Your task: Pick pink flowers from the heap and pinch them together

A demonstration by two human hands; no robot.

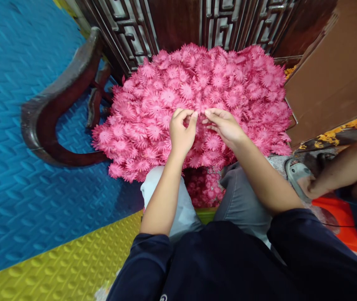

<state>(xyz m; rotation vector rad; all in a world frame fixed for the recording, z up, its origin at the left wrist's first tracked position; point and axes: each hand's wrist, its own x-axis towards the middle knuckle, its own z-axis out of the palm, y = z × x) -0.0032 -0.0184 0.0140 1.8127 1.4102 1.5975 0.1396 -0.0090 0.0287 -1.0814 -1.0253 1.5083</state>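
A large heap of pink artificial flowers (169,97) spreads in front of my knees. Over its middle, my left hand (183,127) has thumb and forefinger pinched together; whatever lies between the tips is too small to make out. Close to its right, my right hand (224,124) also has thumb and forefinger brought together, the other fingers curled below. The fingertips of the two hands are a short gap apart, and a pink flower shows just behind them. What the right fingertips hold is likewise too small to tell.
A dark curved wooden chair arm (49,121) stands left, on blue matting (3,167). Carved dark wood panels (175,25) rise behind the flowers. At right are a brown cardboard box (338,71), orange flowers (332,136) and another person's sandalled foot (302,179).
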